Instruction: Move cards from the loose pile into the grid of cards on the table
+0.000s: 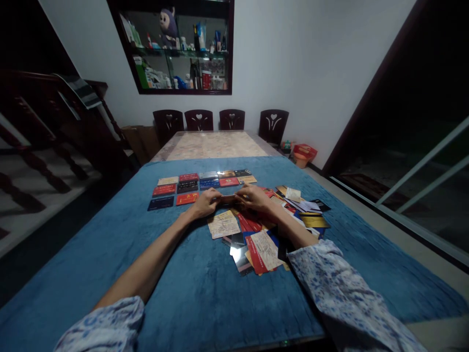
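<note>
My left hand (205, 202) and my right hand (252, 196) grip a card (227, 199) by its two short ends, tilted so that it shows nearly edge-on. Beyond my hands, cards lie side by side in rows; a dark blue card (161, 203) and a red card (187, 198) make up the nearest row. Under and around my right forearm spreads a loose pile of mixed cards (250, 223). A cream card (223, 224) lies just below my left hand, and another pale card (266, 249) rests on a red one nearer to me.
A blue cloth (183, 293) covers the near part of the long table, whose marbled top (216, 145) shows beyond. Several dark chairs (198, 120) stand at the far end. Behind them is a wall shelf (183, 51) with bottles and a plush toy.
</note>
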### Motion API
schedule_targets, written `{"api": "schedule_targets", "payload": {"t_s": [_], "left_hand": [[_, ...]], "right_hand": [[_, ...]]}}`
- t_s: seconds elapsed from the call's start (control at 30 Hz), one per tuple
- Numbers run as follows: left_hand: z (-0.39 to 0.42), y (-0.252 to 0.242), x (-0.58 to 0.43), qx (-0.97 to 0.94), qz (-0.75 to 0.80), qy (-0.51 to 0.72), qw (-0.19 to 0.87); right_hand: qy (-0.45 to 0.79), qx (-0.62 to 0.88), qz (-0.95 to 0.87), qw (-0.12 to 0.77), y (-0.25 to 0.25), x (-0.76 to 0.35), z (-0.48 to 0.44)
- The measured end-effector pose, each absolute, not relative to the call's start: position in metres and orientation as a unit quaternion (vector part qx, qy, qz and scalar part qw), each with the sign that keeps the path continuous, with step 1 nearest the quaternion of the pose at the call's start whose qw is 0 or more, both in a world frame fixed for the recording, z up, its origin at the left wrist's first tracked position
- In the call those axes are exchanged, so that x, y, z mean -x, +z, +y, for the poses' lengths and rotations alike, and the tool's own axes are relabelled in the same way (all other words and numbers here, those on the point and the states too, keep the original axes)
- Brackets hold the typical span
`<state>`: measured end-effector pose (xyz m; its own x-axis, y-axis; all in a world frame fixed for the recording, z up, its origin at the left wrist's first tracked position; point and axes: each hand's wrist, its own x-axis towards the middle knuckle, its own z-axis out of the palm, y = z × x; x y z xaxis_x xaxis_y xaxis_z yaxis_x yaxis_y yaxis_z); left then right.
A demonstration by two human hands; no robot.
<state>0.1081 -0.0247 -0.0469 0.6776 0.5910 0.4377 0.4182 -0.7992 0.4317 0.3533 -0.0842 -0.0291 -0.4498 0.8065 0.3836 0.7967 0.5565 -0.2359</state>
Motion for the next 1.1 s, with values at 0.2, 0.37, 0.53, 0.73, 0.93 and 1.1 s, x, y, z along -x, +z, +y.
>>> {"api": "schedule_targets", "payload": {"t_s": [0.2,0.37,0.53,0.73,0.93,1.1], "left_hand": [[-0.024,-0.051,-0.109,-0.889,0.307,0.304,0.151],[-0.024,-0.055,-0.111,-0.887,0.298,0.318,0.153],[-0.025,-0.057,-0.11,-0.892,0.282,0.32,0.148],[-0.025,-0.061,-0.11,-0.898,0.267,0.319,0.146],[-0.026,-0.062,-0.111,-0.896,0.269,0.322,0.143],[-0.024,-0.063,-0.111,-0.895,0.297,0.307,0.131]], "right_hand": [[0.018,0.51,-0.829,0.23,-0.032,-0.349,-0.087],[-0.002,0.551,-0.809,0.205,-0.028,-0.342,-0.094],[-0.012,0.577,-0.799,0.17,-0.024,-0.339,-0.098],[-0.021,0.56,-0.814,0.154,-0.02,-0.339,-0.1],[-0.038,0.565,-0.814,0.128,-0.021,-0.338,-0.1],[-0.034,0.559,-0.819,0.126,-0.023,-0.338,-0.098]]}}
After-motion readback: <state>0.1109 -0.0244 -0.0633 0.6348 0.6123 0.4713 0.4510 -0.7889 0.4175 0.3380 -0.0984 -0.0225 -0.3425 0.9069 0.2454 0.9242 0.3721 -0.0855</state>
